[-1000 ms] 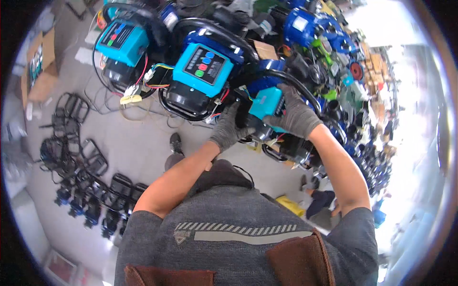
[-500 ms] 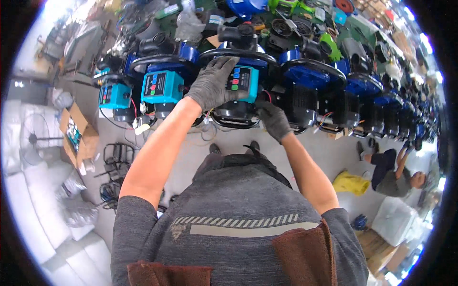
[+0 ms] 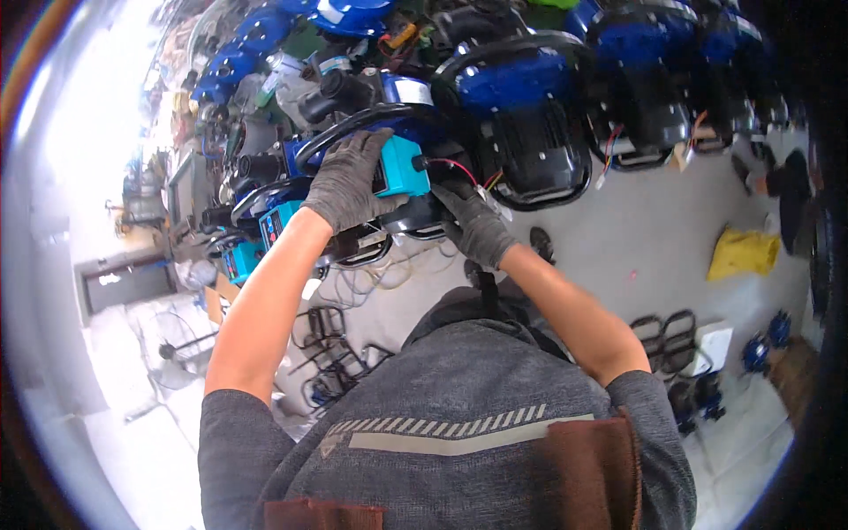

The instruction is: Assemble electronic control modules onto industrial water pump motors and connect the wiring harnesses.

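My gloved left hand (image 3: 346, 184) is wrapped round the left side of a teal control box (image 3: 405, 166), with its fingers along the top and its thumb low on the near side. The box sits over a black motor (image 3: 417, 215) on a blue pump with a black tube frame (image 3: 375, 122). A red wire (image 3: 456, 166) leads out of the box's right side toward white connectors (image 3: 491, 201). My gloved right hand (image 3: 477, 225) lies just right of the motor, below the wire. Its fingers are stretched apart toward the motor; their tips are partly hidden.
More blue-and-black pumps (image 3: 530, 115) stand in a row to the right. On the left, other pumps carry teal boxes (image 3: 278, 221). Black tube frames (image 3: 329, 353) and a yellow cloth-like bundle (image 3: 744, 254) lie on the floor. Another person's dark-clothed legs (image 3: 791, 199) show at the right.
The view has swung to the right, so the pump row appears shifted and tilted. My left hand stays on the teal box; my right hand stays low at its right side.
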Demonstrator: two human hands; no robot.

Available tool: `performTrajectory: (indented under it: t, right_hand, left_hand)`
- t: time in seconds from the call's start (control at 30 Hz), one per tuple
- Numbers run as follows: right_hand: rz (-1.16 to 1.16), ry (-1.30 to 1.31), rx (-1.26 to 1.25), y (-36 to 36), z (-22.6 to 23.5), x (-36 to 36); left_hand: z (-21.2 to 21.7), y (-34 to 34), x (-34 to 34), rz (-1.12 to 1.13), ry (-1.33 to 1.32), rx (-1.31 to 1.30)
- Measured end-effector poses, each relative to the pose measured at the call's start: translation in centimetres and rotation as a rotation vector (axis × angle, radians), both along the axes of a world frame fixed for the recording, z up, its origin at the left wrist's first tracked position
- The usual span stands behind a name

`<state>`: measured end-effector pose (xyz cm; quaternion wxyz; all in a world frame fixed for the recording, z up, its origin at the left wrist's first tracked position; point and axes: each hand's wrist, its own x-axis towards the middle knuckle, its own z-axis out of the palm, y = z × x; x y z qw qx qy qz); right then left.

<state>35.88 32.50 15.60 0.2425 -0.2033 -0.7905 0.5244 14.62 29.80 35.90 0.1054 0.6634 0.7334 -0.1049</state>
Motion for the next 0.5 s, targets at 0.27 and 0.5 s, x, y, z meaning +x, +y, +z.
performTrajectory:
  t: [0.27, 0.5]
  right_hand:
    - [-0.328, 0.094, -0.055, -5.0, -2.3, -0.9]
    - [-0.594, 0.136, -0.13, -9.4, -1.7, -3.6]
  left_hand:
    - [-1.0, 0.4, -0.2, -0.14, -0.014, 0.03]
    - [-2.8, -0.2, -2.4, -0.293, 0.102, 0.13]
